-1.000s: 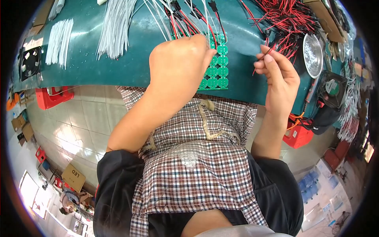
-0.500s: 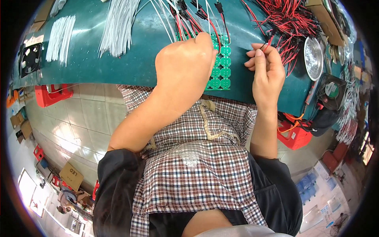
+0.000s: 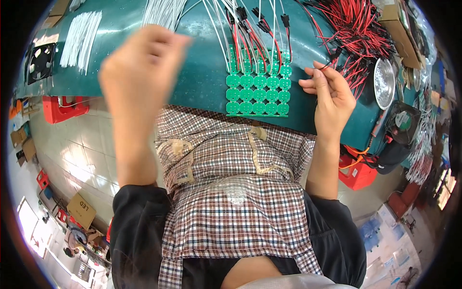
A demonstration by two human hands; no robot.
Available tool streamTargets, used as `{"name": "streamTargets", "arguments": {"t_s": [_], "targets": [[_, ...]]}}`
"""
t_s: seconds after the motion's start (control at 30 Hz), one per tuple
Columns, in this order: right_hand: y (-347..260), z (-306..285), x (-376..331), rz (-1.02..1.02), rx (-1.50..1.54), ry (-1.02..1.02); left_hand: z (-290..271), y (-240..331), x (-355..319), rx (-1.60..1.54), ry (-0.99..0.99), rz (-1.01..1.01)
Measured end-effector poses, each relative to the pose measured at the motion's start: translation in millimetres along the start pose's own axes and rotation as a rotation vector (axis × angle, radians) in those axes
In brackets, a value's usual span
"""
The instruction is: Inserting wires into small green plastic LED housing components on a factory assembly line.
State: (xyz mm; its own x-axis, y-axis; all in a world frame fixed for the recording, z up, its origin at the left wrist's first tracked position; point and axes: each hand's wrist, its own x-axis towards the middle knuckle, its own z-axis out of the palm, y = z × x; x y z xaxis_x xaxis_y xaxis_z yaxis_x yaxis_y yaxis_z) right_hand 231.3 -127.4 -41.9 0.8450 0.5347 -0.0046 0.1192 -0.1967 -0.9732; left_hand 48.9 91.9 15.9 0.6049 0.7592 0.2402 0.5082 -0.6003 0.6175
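A panel of round green circuit boards (image 3: 252, 95) lies near the table's front edge, with red-and-black connector leads (image 3: 250, 36) and white wires (image 3: 222, 41) running from its far rows. My left hand (image 3: 139, 72) is raised to the left of the panel, near a bundle of white wires (image 3: 162, 13). It is smeared by motion, its fingers look curled, and I cannot make out anything in them. To the right of the panel, my right hand (image 3: 333, 96) pinches a thin red-and-black wire lead (image 3: 327, 65) between thumb and forefinger.
A heap of red-and-black leads (image 3: 353, 29) covers the far right, beside a cardboard box (image 3: 402, 38). A round metal dish (image 3: 384, 84) and a soldering iron (image 3: 377, 120) are at the right edge. Short white wires (image 3: 81, 41) and a black fan (image 3: 41, 62) lie left.
My left hand has moved away from the panel to the left, uncovering the boards. My right hand stays beside the panel with the lead. The view has shifted slightly.
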Motion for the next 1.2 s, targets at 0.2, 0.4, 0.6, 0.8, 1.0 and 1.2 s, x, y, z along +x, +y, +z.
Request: {"name": "streamTargets", "arguments": {"t_s": [0.2,0.4,0.6,0.8,1.0,1.2], "targets": [[-0.5,-2.1,2.8,0.062,0.087,0.002,-68.4,-162.4,61.6,0.856,0.12,-0.194],[0.3,-4.6,0.1,0.068,0.131,-0.005,-91.9,-255.3,85.5,0.669,-0.113,-0.379],[0.0,-9.4,0.2,-0.061,-0.101,-0.04,-93.0,-251.1,83.1,0.798,-0.098,-0.26],[0.3,0.7,-10.6,0.016,0.086,-0.098,-80.3,-199.7,74.2,0.774,0.041,-0.284],[4.7,3.4,-11.9,-0.034,0.048,-0.141,-42.5,-131.4,56.7,0.12,-0.137,-0.217],[6.7,0.0,-12.4,-0.046,-0.048,-0.146,-16.0,-115.9,56.7,-0.036,-0.375,-0.334]]}}
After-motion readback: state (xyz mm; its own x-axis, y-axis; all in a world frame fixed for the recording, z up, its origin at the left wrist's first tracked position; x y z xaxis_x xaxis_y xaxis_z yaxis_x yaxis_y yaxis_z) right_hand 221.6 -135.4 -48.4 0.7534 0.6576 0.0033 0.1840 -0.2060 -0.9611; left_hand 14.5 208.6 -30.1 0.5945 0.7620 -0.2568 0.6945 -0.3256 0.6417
